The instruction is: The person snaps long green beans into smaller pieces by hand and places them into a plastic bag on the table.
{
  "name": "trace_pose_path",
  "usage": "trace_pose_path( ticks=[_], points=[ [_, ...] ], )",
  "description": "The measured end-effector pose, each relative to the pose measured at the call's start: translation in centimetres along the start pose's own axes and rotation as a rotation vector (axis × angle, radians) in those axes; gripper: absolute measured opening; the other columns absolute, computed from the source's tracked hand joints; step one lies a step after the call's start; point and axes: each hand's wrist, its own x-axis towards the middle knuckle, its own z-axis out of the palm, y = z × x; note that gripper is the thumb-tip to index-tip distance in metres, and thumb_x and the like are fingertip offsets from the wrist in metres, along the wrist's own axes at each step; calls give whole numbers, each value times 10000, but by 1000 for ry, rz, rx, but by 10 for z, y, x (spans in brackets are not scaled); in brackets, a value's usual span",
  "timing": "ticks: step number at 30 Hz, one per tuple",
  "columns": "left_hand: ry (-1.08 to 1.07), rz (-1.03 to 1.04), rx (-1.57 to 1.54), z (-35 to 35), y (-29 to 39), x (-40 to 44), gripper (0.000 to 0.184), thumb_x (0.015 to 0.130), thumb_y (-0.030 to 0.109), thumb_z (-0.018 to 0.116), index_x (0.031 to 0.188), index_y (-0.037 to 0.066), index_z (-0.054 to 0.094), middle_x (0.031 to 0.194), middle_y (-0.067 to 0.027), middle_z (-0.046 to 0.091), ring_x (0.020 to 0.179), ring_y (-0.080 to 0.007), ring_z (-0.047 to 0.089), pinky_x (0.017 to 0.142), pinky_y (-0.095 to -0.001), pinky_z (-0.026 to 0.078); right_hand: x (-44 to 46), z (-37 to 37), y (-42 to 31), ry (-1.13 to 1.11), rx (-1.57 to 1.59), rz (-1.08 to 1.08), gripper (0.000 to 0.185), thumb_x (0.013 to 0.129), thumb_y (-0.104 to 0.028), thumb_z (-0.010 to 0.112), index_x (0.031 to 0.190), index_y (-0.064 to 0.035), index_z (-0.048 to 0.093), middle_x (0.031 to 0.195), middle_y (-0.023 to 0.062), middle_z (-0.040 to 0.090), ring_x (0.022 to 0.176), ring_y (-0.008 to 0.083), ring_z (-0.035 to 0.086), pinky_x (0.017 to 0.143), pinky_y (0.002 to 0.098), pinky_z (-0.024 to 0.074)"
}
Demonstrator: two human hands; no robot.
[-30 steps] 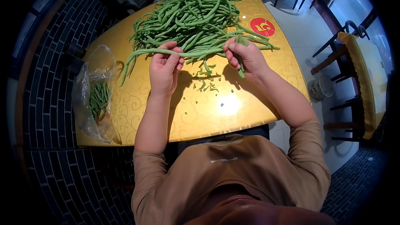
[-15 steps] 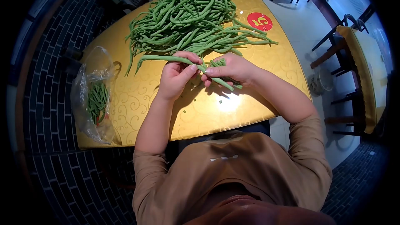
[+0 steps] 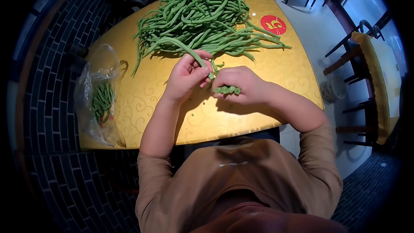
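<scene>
My left hand [image 3: 186, 77] pinches a long green bean [image 3: 197, 58] near its broken lower end, and the rest of it curves up and left toward the pile. Just to the right, my right hand [image 3: 241, 84] is closed around a bundle of short green bean pieces [image 3: 227, 90], whose cut ends face me. The two hands are close together over the table. Beyond them lies a large heap of long green beans [image 3: 194, 21]. Small green ends [image 3: 217, 65] show between the hands.
A clear plastic bag [image 3: 98, 99] holding short bean pieces stands at the left of the gold-covered table [image 3: 142, 116]. A red round sticker [image 3: 273, 25] is at the back right. Another table [image 3: 375, 86] and several chairs stand to the right; a dark brick wall [image 3: 47, 99] is on the left.
The long bean and the bundle have come apart; earlier they crossed between my hands. My right hand has turned and now shows the cut ends of its pieces. The bean in my left hand tilts upward.
</scene>
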Motion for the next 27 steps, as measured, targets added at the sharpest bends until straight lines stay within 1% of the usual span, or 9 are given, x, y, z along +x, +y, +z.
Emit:
trace_pose_path(
  ticks=[2,5,8,11,15,18,22,25,27],
  points=[
    [-12,-16,105,9,-3,-2,515,821,54,607,1271,33,356,830,-51,557,650,-78,527,502,-180,413,4,-9,10,244,107,287,181,757,-137,687,864,-48,571,777,33,585,678,118,561,613,254,436],
    [-50,-58,181,14,-10,2,741,800,15,613,1396,61,174,828,-45,558,629,-76,526,476,-181,413,7,-21,16,331,485,643,212,764,-161,700,883,-35,577,763,11,578,681,79,548,608,221,437],
    [-35,-51,298,23,-15,3,850,771,-33,620,1422,82,86,794,-48,547,575,-70,514,479,-193,426,9,-17,14,339,628,738,248,769,-185,702,936,-40,591,745,11,576,648,62,536,569,210,430],
    [-48,-62,408,30,-25,2,889,758,-41,635,1424,80,59,758,-24,527,574,-64,509,478,-201,428,2,1,36,354,380,633,272,771,-206,704,967,-48,601,752,10,587,618,57,534,534,203,423],
    [30,-55,590,21,-18,-1,650,789,91,653,1358,77,339,734,16,512,640,-41,459,580,-189,407,7,-11,15,282,697,727,229,770,-219,708,893,-49,616,733,3,601,605,61,541,548,208,442],
    [137,218,398,13,-15,0,318,856,127,601,1142,1,541,754,1,538,653,-58,476,592,-193,401,5,-7,21,135,532,674,210,785,-213,692,883,-43,618,711,9,604,591,61,536,530,209,434],
    [141,78,160,10,-12,-2,158,866,114,578,984,9,576,794,-17,565,657,-70,500,580,-196,408,6,-5,18,68,636,745,195,783,-220,677,868,-53,625,661,15,602,536,71,527,474,205,393],
    [111,30,104,9,-13,-2,140,880,99,551,982,5,575,824,-19,568,666,-67,504,589,-198,412,4,-4,22,64,747,732,167,786,-206,652,825,-45,633,658,16,600,529,73,525,459,209,379],
    [129,130,226,10,-20,0,135,850,57,562,973,4,574,841,-41,568,675,-101,530,600,-215,432,3,-1,26,58,728,754,144,804,-149,618,846,-12,626,690,35,604,540,79,521,491,208,403]
  ],
)
